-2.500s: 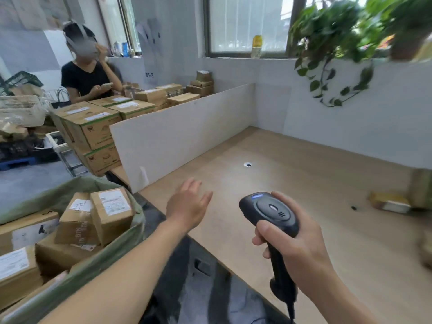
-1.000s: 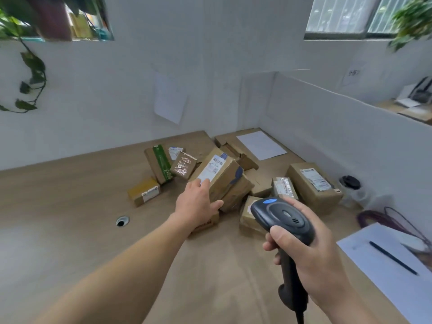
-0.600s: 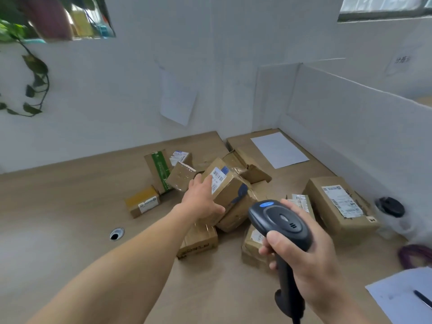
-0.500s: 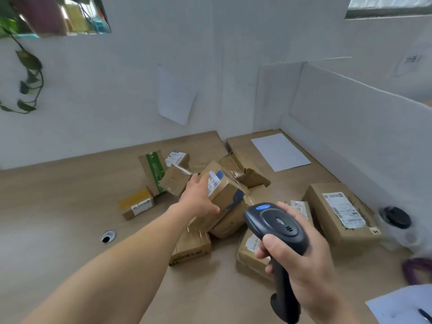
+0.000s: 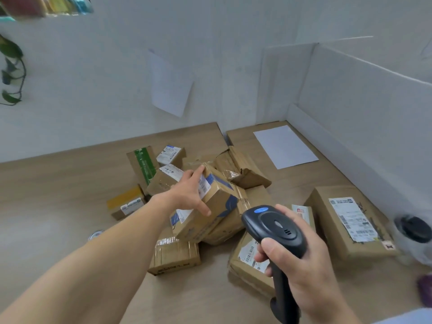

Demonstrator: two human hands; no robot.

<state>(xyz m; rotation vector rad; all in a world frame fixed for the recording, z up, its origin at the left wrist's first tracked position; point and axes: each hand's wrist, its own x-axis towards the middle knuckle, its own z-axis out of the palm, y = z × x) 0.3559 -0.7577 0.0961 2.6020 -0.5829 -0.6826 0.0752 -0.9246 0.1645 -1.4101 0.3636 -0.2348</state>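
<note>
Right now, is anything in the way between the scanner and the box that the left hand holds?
No object lies between the scanner and the box, but the left hand covers part of the box's label.

On the bench [image 5: 58, 195] a heap of parcels [image 5: 240, 171] lies mid-way, a tilted parcel [image 5: 217, 202] on top, a small parcel [image 5: 125, 203] to its left, a large parcel [image 5: 350, 220] to its right, a sheet of paper [image 5: 285, 146] behind it, and the scanner [image 5: 273, 228] before it.

Parcel depot: labelled cartons [image 5: 219, 197], barcode scanner [image 5: 273, 228].
</note>
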